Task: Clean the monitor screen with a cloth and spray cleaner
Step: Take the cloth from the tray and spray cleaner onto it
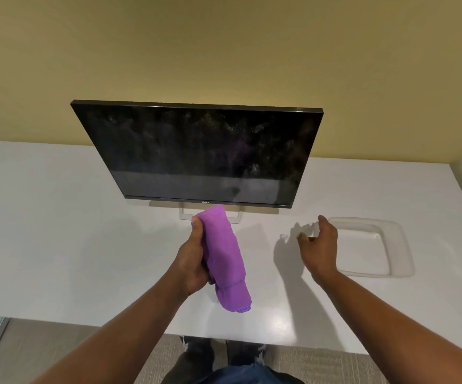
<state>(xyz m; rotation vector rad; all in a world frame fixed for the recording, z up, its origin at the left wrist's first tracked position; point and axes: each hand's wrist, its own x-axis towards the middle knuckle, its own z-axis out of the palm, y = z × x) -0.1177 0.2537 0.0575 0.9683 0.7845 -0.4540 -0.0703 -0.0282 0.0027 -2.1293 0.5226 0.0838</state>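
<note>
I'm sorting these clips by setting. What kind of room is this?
Probably an office or workroom: a monitor stands on a plain white desk against a bare wall, with carpet underfoot.

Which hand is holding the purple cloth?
The left hand grips the purple cloth in front of the monitor. The right hand is the other one: its fingers are spread and it holds nothing.
</note>
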